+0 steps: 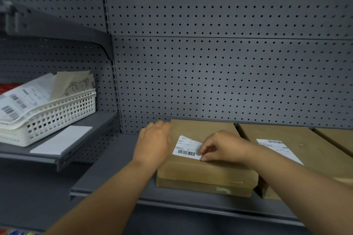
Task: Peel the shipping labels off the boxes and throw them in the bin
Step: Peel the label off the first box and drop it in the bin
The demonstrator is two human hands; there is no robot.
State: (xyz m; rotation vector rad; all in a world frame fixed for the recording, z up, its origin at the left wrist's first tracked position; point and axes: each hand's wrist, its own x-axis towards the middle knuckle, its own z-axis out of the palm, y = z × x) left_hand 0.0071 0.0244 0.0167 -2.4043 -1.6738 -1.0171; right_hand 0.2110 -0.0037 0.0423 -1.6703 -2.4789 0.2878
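A flat brown cardboard box [202, 171] lies on the grey shelf [114, 173]. On its top is a white shipping label [186, 148] with a barcode. My right hand [223, 147] pinches the label's near right corner between thumb and fingers. My left hand [153, 143] rests flat on the box's left edge, fingers spread, holding nothing. A second brown box [313, 150] lies to the right, bearing its own white label [277, 146]. A white perforated basket [57, 116] on the left shelf holds several peeled labels.
A grey pegboard wall [229, 63] backs the shelves. A white sheet [61, 140] lies in front of the basket on the raised left shelf. A third brown box [340, 139] shows at the far right edge. A shelf bracket [57, 28] juts out at upper left.
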